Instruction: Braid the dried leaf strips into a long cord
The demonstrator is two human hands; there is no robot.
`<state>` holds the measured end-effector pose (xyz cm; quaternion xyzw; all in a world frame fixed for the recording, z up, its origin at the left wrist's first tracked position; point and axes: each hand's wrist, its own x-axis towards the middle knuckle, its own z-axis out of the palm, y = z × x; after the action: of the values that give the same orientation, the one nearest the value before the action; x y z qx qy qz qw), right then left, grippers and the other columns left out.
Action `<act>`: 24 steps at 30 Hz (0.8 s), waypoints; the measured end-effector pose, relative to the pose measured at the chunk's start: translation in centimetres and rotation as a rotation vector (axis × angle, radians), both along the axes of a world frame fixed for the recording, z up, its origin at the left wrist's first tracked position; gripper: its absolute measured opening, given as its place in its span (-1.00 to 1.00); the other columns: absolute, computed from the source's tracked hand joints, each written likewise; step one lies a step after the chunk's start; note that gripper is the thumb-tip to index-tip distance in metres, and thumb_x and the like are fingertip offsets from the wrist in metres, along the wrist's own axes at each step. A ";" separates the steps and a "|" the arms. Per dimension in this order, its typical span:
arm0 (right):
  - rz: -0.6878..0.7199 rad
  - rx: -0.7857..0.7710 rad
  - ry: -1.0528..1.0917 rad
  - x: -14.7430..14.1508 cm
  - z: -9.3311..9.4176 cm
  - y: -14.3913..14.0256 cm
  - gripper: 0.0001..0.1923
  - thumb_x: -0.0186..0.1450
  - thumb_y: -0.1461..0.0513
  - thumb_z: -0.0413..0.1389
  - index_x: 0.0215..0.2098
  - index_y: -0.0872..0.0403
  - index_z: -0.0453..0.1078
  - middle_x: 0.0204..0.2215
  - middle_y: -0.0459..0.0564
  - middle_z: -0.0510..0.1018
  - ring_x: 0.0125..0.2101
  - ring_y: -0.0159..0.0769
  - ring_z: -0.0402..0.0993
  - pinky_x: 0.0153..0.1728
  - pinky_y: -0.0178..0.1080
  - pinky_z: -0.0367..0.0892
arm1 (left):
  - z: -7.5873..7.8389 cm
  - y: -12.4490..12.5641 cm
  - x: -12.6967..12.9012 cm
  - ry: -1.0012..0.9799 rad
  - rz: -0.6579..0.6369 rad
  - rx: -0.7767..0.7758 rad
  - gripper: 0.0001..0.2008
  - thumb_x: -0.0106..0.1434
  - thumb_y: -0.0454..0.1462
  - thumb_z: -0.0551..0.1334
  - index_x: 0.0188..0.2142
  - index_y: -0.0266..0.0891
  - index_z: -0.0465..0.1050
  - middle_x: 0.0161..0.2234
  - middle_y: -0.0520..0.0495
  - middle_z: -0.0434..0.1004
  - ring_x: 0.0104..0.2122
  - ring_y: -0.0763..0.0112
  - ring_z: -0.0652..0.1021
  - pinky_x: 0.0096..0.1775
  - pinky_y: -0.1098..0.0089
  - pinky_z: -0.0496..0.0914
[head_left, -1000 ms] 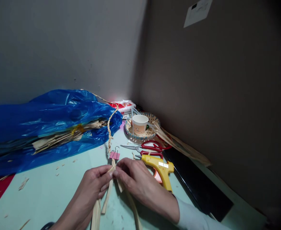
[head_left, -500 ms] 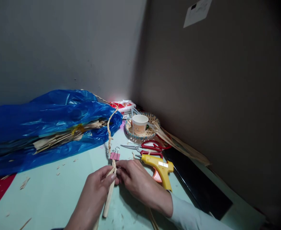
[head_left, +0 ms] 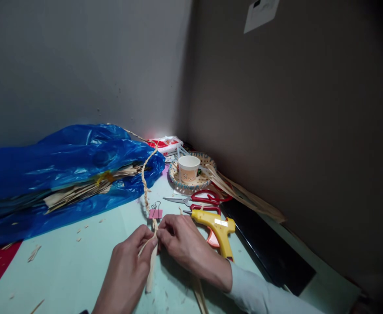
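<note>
A pale braid of dried plant strips (head_left: 144,176) runs from the blue bag down to a pink binder clip (head_left: 155,213), which grips it against the table. Just below the clip, my left hand (head_left: 130,261) pinches the loose strips between thumb and fingers. My right hand (head_left: 183,242) pinches strips at the same spot from the other side, its fingertips almost touching the left ones. One flat strip (head_left: 150,274) hangs down between the hands, and another strip (head_left: 198,294) trails under my right wrist. The exact crossing of the strips is partly hidden by my fingers.
Beside my right hand lie a yellow glue gun (head_left: 222,229) and red-handled scissors (head_left: 206,198). Behind them a paper cup (head_left: 188,170) stands in a woven tray (head_left: 206,159). A black flat object (head_left: 272,248) lies at right. A blue plastic bag (head_left: 70,152) with strips covers the back left.
My fingers have shifted on the strips below the clip, and the left hand has tilted slightly. The hanging strip's lower end has moved a little to the right.
</note>
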<state>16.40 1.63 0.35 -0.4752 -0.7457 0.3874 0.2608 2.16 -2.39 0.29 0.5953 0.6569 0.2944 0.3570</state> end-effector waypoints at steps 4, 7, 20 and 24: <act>-0.046 0.036 -0.035 -0.2 0.1 0.0 -0.83 0.17 0.38 0.01 -0.55 0.14 0.37 -0.66 -0.15 0.33 -0.59 -0.44 0.13 -0.54 -0.33 -0.07 | 1.3 -0.5 -0.5 0.197 -0.076 0.030 -0.72 0.31 -0.13 0.05 -0.51 -0.11 0.30 -0.55 0.06 0.49 -0.50 0.29 0.48 -0.39 0.39 0.27; -0.057 -0.049 0.098 -0.2 -0.1 0.1 -0.83 0.12 0.39 0.02 -0.60 0.14 0.33 -0.68 -0.18 0.26 -0.59 -0.45 0.10 -0.53 -0.33 -0.07 | 1.1 -1.3 -0.2 0.308 -0.152 0.130 -0.74 0.33 -0.15 0.04 -0.44 -0.11 0.38 -0.49 -0.01 0.56 -0.46 0.25 0.55 -0.39 0.37 0.32; 0.013 -0.408 0.371 0.3 -0.3 0.6 -0.83 0.20 0.35 0.03 -0.51 0.18 0.40 -0.64 -0.16 0.33 -0.61 -0.48 0.16 -0.56 -0.41 0.06 | -0.9 -2.1 -0.1 0.498 -0.316 0.271 -0.68 0.32 -0.22 0.03 -0.14 -0.13 0.56 -0.27 -0.18 0.67 -0.31 0.11 0.66 -0.33 0.28 0.50; -0.010 -0.390 0.369 0.4 -0.4 0.4 -0.81 0.21 0.35 0.01 -0.52 0.18 0.40 -0.59 -0.11 0.42 -0.57 -0.47 0.19 -0.54 -0.40 0.07 | 1.8 0.1 -1.0 0.189 -0.021 0.111 -0.72 0.27 -0.09 0.13 -0.45 -0.15 0.47 -0.42 -0.06 0.60 -0.41 0.22 0.61 -0.36 0.36 0.43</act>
<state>16.81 2.03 -0.04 -0.4416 -0.5942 0.6027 0.2978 1.21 -2.26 2.05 0.6461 0.6640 0.2692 0.2632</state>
